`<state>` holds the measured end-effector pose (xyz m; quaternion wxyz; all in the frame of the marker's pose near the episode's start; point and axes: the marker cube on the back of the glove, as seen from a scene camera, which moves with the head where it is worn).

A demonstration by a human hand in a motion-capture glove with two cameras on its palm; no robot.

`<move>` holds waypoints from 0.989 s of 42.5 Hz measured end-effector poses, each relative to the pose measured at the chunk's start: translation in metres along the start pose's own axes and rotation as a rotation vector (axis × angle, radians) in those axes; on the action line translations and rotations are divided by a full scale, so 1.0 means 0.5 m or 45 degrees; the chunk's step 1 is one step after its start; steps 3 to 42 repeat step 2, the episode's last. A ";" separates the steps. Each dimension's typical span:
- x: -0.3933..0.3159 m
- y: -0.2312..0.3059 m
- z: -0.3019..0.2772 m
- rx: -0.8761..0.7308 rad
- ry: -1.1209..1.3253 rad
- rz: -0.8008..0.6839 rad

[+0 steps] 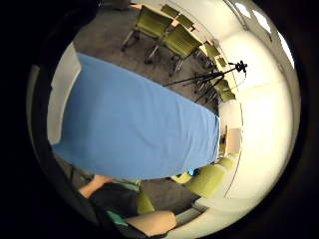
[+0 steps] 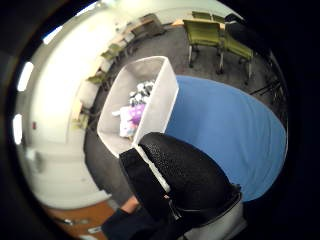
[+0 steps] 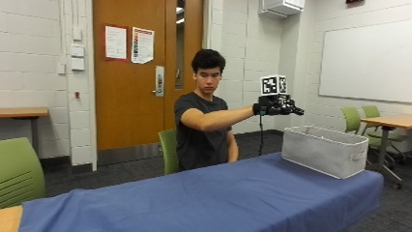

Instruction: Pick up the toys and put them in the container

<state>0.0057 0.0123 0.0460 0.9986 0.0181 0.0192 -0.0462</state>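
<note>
The toys [image 2: 134,111], a purple-and-white one and a black-and-white one among them, lie in the bottom of the container [image 3: 325,150], as the thumb-side palm view shows. The container is a grey fabric bin with upright walls, standing on the counter [image 3: 212,195] near its end, at about four o'clock in the outside view. A blue cloth covers the counter.

The gloved right hand [image 3: 275,107] hangs in the air above the container, apart from it, at the end of an arm stretched out from the seated person toward three o'clock. It holds nothing; whether its fingers are apart or together cannot be told from the outside view. In the thumb-side palm view a black gloved part [image 2: 182,180] fills the six o'clock area.

Behind the person stands a wooden door [image 3: 138,72] with papers on it. Green chairs [image 3: 19,171] stand around the room, and a whiteboard [image 3: 367,60] hangs on the wall at two o'clock.
</note>
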 end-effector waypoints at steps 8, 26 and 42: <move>0.010 0.006 0.001 0.001 -0.007 0.008; 0.010 0.006 0.001 0.001 -0.007 0.008; 0.010 0.006 0.001 0.001 -0.007 0.008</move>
